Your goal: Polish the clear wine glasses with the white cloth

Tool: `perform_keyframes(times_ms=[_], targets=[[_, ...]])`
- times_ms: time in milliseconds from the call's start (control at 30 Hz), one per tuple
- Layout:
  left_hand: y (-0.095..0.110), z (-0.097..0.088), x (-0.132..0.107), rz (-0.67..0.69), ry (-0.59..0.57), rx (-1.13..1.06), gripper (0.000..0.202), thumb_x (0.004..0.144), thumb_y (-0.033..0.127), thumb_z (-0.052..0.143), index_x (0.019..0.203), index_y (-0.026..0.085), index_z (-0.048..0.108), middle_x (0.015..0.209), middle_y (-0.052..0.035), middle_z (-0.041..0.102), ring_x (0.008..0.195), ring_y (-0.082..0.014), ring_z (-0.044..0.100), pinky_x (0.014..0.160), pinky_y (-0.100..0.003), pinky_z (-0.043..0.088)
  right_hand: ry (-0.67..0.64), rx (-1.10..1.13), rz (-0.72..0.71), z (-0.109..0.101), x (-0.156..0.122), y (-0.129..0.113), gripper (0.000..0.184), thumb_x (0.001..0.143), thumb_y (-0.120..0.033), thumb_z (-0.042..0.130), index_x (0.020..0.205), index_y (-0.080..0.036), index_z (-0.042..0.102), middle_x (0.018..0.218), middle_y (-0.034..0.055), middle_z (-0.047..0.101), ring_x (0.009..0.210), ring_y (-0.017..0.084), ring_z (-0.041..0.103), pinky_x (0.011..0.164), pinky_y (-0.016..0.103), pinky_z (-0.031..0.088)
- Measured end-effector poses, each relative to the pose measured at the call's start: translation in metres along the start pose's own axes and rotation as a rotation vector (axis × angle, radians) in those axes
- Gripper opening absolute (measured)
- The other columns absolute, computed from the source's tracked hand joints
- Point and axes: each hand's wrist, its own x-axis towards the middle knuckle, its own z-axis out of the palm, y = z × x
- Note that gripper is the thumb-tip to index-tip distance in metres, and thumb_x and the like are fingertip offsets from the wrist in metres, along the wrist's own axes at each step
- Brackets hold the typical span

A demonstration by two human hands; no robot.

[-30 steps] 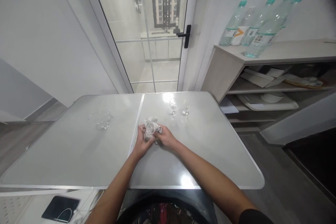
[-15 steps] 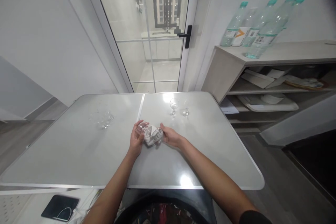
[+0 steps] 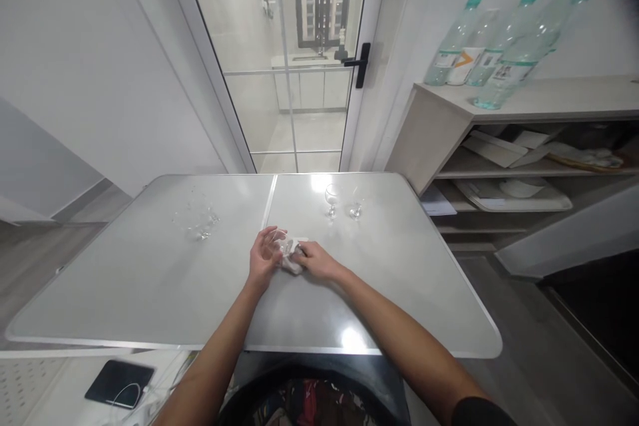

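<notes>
My left hand (image 3: pixel 259 263) is wrapped round the bowl of a clear drinking glass (image 3: pixel 276 244), which lies tilted on its side above the table. Pressed against the glass's right end, a crumpled white cloth (image 3: pixel 291 265), or perhaps paper, is pinched in my right hand (image 3: pixel 315 260). The cloth hides that end of the glass. Farther back, a stemmed glass (image 3: pixel 331 200) stands upright, with a second clear glass (image 3: pixel 355 208) just to its right. Several clear glass pieces (image 3: pixel 200 223) are grouped on the left half; their outlines are too faint to tell apart.
The grey table (image 3: pixel 140 293) has a pale rim and a seam across it. Behind it is a glazed door (image 3: pixel 284 113). To the right, several plastic bottles (image 3: pixel 504 76) top a shelf unit (image 3: pixel 444 140). A dark tablet (image 3: pixel 118 383) with a cable lies lower left.
My right hand has moved left and closed in on the cloth, pushing it nearer the glass. The cloth looks more bunched. The view has shifted slightly.
</notes>
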Motion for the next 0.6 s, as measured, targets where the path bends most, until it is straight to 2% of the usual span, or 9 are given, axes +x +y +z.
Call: perform_keyframes(times_ms=[100,167,200,300,367,433,533,600], targets=[[0.0005,-0.0016,-0.0013,-0.039,-0.04,-0.063,0.076,0.071,0.056,0.087,0.133,0.022,0.059,0.122,-0.0146,0.071,0.105,-0.0253,0.068,0.092,-0.036,0.052,-0.184,0.267,0.172,-0.0024,-0.0011,0.0017,0.047,0.08,-0.064,0.07,0.08,-0.018,0.059,0.07,-0.0009,0.056,0.066,0.016,0.051,0.068,0.028,0.04],[-0.0007,-0.0015,-0.0012,-0.043,-0.035,-0.075,0.077,0.07,0.056,0.088,0.132,0.022,0.059,0.123,-0.0149,0.071,0.106,-0.0258,0.068,0.093,-0.036,0.052,-0.196,0.23,0.15,-0.0021,-0.0025,0.0004,0.048,0.081,-0.064,0.068,0.083,-0.017,0.061,0.073,0.0009,0.059,0.07,0.018,0.054,0.07,0.029,0.041],[-0.0019,-0.0012,-0.0006,-0.038,-0.013,-0.066,0.076,0.07,0.054,0.089,0.132,0.022,0.059,0.124,-0.0148,0.07,0.107,-0.0257,0.068,0.093,-0.036,0.052,-0.143,0.125,0.093,-0.0012,-0.0031,-0.001,0.042,0.084,-0.059,0.067,0.085,-0.017,0.062,0.076,0.0016,0.061,0.072,0.018,0.056,0.072,0.029,0.041],[-0.0061,-0.0002,0.0021,-0.03,0.076,-0.015,0.073,0.07,0.046,0.091,0.132,0.024,0.057,0.127,-0.0141,0.07,0.11,-0.0248,0.068,0.093,-0.034,0.052,0.14,-0.294,-0.064,0.0027,-0.0037,-0.0058,0.018,0.09,-0.036,0.063,0.087,-0.019,0.063,0.082,0.0038,0.064,0.082,0.021,0.057,0.079,0.031,0.039],[-0.0075,-0.0006,0.003,-0.038,0.095,-0.007,0.075,0.068,0.046,0.092,0.131,0.024,0.057,0.127,-0.0141,0.07,0.112,-0.0252,0.068,0.094,-0.034,0.053,0.211,-0.396,-0.069,0.0033,-0.0033,-0.0079,0.011,0.089,-0.029,0.063,0.085,-0.019,0.063,0.082,0.0042,0.065,0.083,0.021,0.057,0.08,0.031,0.039],[-0.0068,-0.0021,0.0023,-0.054,0.059,-0.034,0.077,0.069,0.051,0.091,0.132,0.022,0.057,0.126,-0.0152,0.07,0.111,-0.0264,0.069,0.095,-0.036,0.053,0.116,-0.232,0.004,0.0012,-0.0028,-0.0082,0.021,0.089,-0.037,0.064,0.08,-0.019,0.061,0.076,0.0024,0.063,0.077,0.02,0.056,0.075,0.03,0.04],[-0.004,-0.0047,0.0,-0.072,-0.022,-0.106,0.081,0.069,0.058,0.088,0.134,0.022,0.058,0.125,-0.016,0.07,0.107,-0.0267,0.07,0.095,-0.037,0.054,-0.12,0.205,0.175,-0.0033,-0.0033,-0.0071,0.042,0.083,-0.059,0.067,0.075,-0.019,0.059,0.068,0.0009,0.059,0.069,0.018,0.055,0.068,0.029,0.041],[-0.0034,-0.0055,-0.0003,-0.076,-0.038,-0.129,0.081,0.068,0.056,0.09,0.134,0.023,0.058,0.127,-0.0151,0.07,0.107,-0.0256,0.07,0.094,-0.036,0.054,-0.161,0.29,0.204,-0.0038,-0.004,-0.0067,0.045,0.078,-0.062,0.07,0.076,-0.018,0.06,0.068,0.0009,0.058,0.068,0.018,0.054,0.067,0.029,0.04]])
